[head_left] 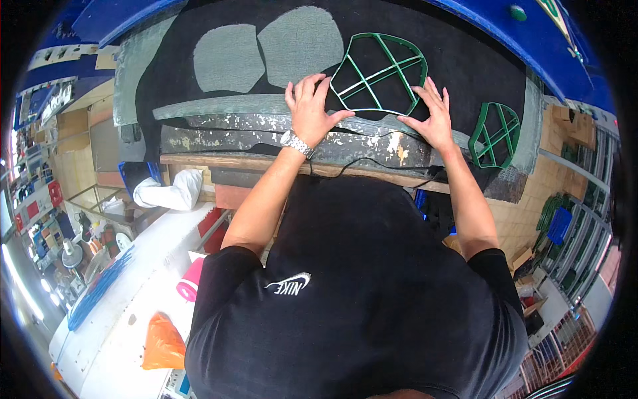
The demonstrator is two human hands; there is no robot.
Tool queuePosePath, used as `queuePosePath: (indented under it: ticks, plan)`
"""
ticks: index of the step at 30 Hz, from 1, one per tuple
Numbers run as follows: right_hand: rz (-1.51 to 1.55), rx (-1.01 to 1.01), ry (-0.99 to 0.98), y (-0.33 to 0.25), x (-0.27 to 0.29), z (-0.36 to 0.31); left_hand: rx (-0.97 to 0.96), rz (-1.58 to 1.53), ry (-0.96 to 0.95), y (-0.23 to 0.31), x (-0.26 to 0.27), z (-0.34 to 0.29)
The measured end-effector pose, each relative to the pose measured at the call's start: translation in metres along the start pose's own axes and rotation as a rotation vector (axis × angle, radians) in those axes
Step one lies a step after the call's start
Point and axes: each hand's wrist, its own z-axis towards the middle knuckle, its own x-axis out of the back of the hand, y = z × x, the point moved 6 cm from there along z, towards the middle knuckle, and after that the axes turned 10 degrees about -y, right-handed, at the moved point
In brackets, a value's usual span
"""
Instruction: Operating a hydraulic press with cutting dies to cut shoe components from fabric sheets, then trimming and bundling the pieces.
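Observation:
Over a sheet of black material (465,73) lies a green metal cutting die (364,84), a rounded outline with crossing bars. My left hand (311,113) grips its lower left corner, with the thumb at the near edge and the fingers by the left side. At the lower right corner, the thumb and fingers of my right hand (433,118) hold the rim. Left of the die, two rounded cut-outs in the sheet show a grey-green surface (300,50) beneath. A smaller green cutting die (493,137) rests to the right of my right hand.
Blue machine framing (492,30) arches over the far side. A scuffed board edge (226,141) and a dark cord (362,159) lie nearest my body. To the left stands a white table (133,286) with an orange bag (163,342) and a pink roll (191,280).

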Motion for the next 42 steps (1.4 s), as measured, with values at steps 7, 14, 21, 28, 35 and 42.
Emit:
queuePosePath:
  ticks: [7,14,21,28,35,42]
  plan:
    - [-0.011,0.049,-0.057,0.023,0.007,0.005,-0.057,0.066,0.068,0.003,0.005,0.000]
    - [0.047,0.079,0.004,0.016,0.001,0.005,-0.051,0.076,0.063,0.002,0.006,-0.001]
    - [0.026,0.065,0.007,0.016,0.001,0.002,-0.042,0.050,0.072,0.004,0.005,-0.004]
    - [0.031,0.046,0.009,0.017,0.004,0.002,-0.057,0.059,0.056,0.006,0.003,-0.001]
    - [0.125,0.078,-0.075,0.016,0.020,-0.009,-0.046,0.112,0.037,0.006,0.002,0.001]
    - [-0.164,-0.470,0.235,0.142,0.111,-0.141,-0.057,0.129,-0.003,0.012,0.001,0.003]
